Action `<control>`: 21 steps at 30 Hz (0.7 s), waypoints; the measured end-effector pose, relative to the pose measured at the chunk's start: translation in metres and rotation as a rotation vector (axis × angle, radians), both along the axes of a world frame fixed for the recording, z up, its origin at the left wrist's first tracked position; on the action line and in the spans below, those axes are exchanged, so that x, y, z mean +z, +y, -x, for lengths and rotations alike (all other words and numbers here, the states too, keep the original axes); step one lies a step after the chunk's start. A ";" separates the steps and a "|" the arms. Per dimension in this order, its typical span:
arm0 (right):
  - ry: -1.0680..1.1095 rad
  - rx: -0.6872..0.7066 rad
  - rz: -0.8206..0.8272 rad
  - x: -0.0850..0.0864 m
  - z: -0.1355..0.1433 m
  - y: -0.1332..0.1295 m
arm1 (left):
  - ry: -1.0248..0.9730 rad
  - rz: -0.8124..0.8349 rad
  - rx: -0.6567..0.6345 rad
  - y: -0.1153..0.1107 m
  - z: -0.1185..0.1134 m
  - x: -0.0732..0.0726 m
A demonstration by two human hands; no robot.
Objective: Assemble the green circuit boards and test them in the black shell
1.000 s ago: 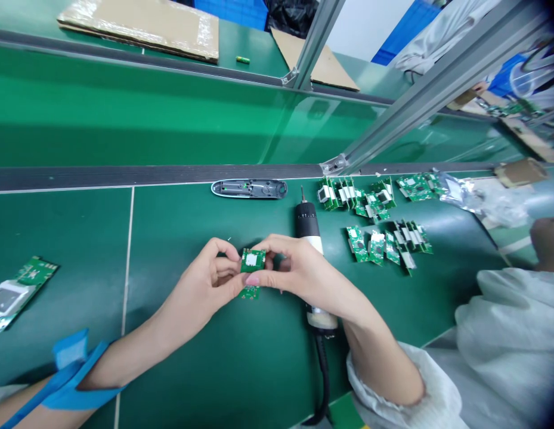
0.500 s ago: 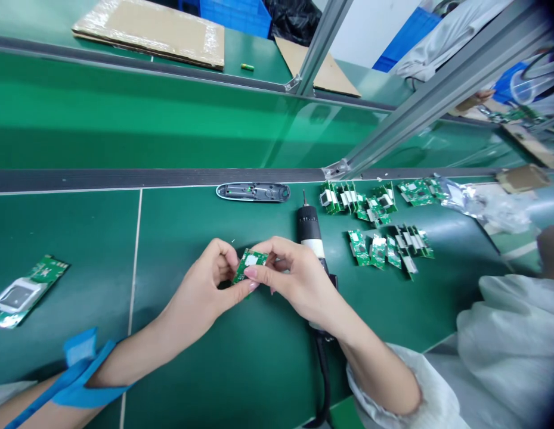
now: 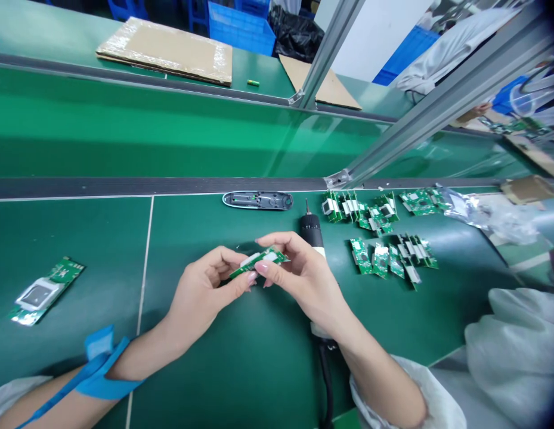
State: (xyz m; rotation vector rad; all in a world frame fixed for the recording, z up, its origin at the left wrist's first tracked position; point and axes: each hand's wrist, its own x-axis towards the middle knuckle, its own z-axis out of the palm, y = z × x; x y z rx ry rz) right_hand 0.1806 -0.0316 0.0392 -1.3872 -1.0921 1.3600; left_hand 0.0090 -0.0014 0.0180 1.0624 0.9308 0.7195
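Note:
A small green circuit board (image 3: 259, 260) with white parts is held between both hands above the green bench, tilted so that it shows narrow. My left hand (image 3: 214, 280) pinches its left end with thumb and fingers. On the right end, my right hand (image 3: 297, 271) grips it with the thumb in front. A black and white electric screwdriver (image 3: 310, 229) lies just beyond my right hand, partly hidden by it. Behind the hands, near the bench's back edge, lies a long grey plastic shell (image 3: 257, 201). Another board (image 3: 46, 292) with a framed square part rests at the far left.
Several circuit boards (image 3: 378, 259) stand and lie in groups right of the screwdriver. Plastic bags (image 3: 504, 217) are farther right. A metal post (image 3: 438, 101) rises from the back rail. A person's pale sleeve (image 3: 518, 333) is at the right edge. Cardboard (image 3: 169, 50) lies beyond the divider.
The held board has turned from showing its face to a flatter, narrower view, its right end now raised. The whole view has shifted slightly, moving the bench objects down and right.

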 end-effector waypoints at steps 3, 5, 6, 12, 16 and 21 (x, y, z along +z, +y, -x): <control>-0.172 0.059 -0.048 -0.001 -0.002 -0.002 | 0.042 -0.075 -0.067 0.001 0.003 0.001; -0.244 0.064 -0.101 -0.001 -0.002 -0.004 | 0.089 -0.159 -0.066 0.001 0.005 0.002; -0.272 0.061 -0.138 -0.001 -0.002 -0.005 | 0.117 -0.206 -0.055 0.001 0.005 0.002; -0.393 0.042 -0.398 0.003 0.001 -0.006 | 0.215 -0.420 -0.005 0.000 0.005 -0.001; -0.376 -0.001 -0.402 0.001 0.001 -0.005 | 0.124 -0.431 -0.031 0.001 0.004 -0.009; -0.349 0.093 -0.310 -0.001 -0.002 -0.005 | 0.207 -0.690 -0.043 0.004 0.007 -0.010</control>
